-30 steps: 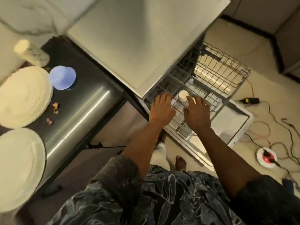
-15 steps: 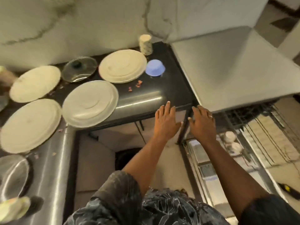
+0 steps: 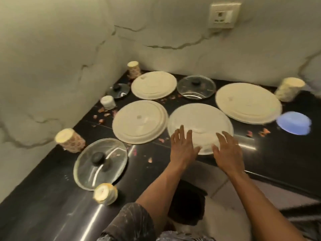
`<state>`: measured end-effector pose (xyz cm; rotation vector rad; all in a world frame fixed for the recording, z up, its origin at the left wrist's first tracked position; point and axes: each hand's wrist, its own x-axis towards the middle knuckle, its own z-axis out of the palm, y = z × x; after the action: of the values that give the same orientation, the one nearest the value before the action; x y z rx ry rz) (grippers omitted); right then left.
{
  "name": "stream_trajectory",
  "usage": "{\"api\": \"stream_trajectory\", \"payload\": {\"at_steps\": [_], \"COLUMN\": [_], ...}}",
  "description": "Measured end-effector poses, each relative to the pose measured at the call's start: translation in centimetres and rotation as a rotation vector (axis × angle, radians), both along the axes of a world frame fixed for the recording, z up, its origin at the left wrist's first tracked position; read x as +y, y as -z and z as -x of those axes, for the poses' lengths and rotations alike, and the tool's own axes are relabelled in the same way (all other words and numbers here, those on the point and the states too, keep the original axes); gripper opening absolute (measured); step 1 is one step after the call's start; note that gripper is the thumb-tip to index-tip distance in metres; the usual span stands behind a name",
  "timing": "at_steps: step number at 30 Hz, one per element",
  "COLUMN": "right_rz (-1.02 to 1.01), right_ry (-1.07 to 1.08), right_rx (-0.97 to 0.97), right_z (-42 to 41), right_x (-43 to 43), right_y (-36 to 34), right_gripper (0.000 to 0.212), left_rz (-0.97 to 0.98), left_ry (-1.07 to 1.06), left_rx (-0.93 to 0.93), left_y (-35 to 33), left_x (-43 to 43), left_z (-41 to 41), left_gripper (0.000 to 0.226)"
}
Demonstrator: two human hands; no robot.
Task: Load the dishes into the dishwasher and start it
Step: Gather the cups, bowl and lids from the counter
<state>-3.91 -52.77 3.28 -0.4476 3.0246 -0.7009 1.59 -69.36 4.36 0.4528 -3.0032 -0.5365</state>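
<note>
Loads still left: four plates, three lids and cups sit on the bench (image 3: 173,171). Left hand (image 3: 182,146) and right hand (image 3: 227,152), fingers spread, empty, reach for the nearest plate (image 3: 199,119).

surface: black counter (image 3: 278,153) — plates (image 3: 139,121) | glass lids (image 3: 100,161) | cups (image 3: 70,140) | blue bowl (image 3: 293,125) | scraps (image 3: 264,132)

Left hand (image 3: 182,150) and right hand (image 3: 227,154) extended, fingers (image 3: 181,132) apparently straight.
</note>
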Motion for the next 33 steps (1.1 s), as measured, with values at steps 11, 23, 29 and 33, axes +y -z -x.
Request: {"api": "stream_trajectory", "payload": {"at_steps": [11,23,29,33], "right_rz": [0.009,-0.049,-0.062,-0.111], "right_ry": [-0.372,-0.921,-1.042,-1.051], "right_rx": [-0.047,0.009,0.065,0.08], "right_z": [2.7,4.9,5.9,7.5], "right_x": [-18.9,-34.6,-43.4,-49.1], "right_y": [0.0,-1.1,-2.8,-3.1], "right_gripper": [0.048,0.049,0.054,0.056], "left_rz": [-0.038,-0.087,-0.118,-0.182], "left_ry": [-0.391,-0.887,-0.998,-1.044], "left_rx": [-0.008,0.011,0.021,0.007], "left_y": [-0.8,-1.9,-1.6,-1.2], "left_x": [-14.2,-20.9,-22.6,-24.0], "left_z": [-2.5,-6.1,-7.0,-7.5], "left_gripper": [0.071,0.072,0.069,0.073]}}
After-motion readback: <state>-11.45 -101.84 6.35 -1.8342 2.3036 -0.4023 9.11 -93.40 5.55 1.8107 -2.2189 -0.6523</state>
